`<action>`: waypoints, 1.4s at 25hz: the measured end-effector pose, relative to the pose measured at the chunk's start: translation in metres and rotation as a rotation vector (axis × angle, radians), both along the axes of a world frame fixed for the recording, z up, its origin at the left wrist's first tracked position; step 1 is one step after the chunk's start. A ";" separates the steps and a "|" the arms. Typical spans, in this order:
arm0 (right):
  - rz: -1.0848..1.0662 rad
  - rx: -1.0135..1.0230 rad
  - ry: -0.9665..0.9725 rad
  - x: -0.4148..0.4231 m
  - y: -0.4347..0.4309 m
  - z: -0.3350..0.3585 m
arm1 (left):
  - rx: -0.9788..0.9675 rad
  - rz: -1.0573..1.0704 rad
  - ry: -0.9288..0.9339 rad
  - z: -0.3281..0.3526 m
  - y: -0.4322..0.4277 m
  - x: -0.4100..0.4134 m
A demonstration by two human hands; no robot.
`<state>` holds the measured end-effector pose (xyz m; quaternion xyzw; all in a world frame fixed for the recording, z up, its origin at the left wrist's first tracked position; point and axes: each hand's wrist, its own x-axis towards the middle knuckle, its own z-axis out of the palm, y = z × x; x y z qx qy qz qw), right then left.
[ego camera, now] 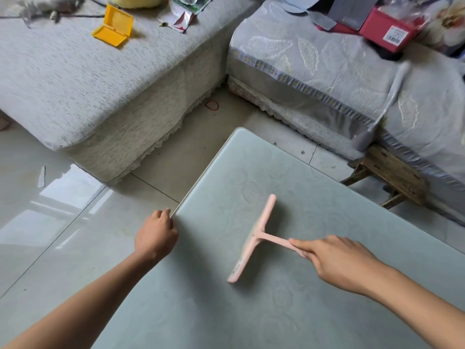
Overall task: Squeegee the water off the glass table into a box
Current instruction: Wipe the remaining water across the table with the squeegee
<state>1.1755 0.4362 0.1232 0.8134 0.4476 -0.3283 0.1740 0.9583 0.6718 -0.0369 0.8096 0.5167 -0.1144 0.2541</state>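
The pale green glass table [289, 311] fills the lower right of the head view. On it lies a pink T-shaped squeegee [254, 238], its blade running from upper right to lower left, flat on the glass. My right hand [337, 260] grips the end of the squeegee's handle, with the index finger stretched along it. At the table's left edge, my left hand [156, 235] has its fingers curled against the rim. What lies under those fingers is hidden. No box shows near the table. Water on the glass is too faint to make out.
Left of the table is glossy tiled floor [63, 222]. A grey covered sofa [75, 84] carrying a yellow case [113, 26] stands at the back left, and another covered seat [327, 71] at the back right. A low wooden stool [387, 175] stands beyond the table's right side.
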 end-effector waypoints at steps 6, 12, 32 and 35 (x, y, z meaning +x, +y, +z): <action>0.199 0.255 0.048 -0.084 0.105 -0.021 | -0.186 0.148 -0.118 0.001 0.005 -0.022; -0.054 0.165 0.053 -0.071 -0.011 -0.046 | -0.152 0.019 -0.096 0.005 -0.018 -0.029; -0.374 0.052 0.083 -0.007 -0.169 -0.013 | 0.151 -0.579 0.204 0.011 -0.117 -0.017; -0.240 0.279 0.078 -0.027 -0.135 -0.014 | 0.137 -0.615 0.302 0.011 -0.117 -0.012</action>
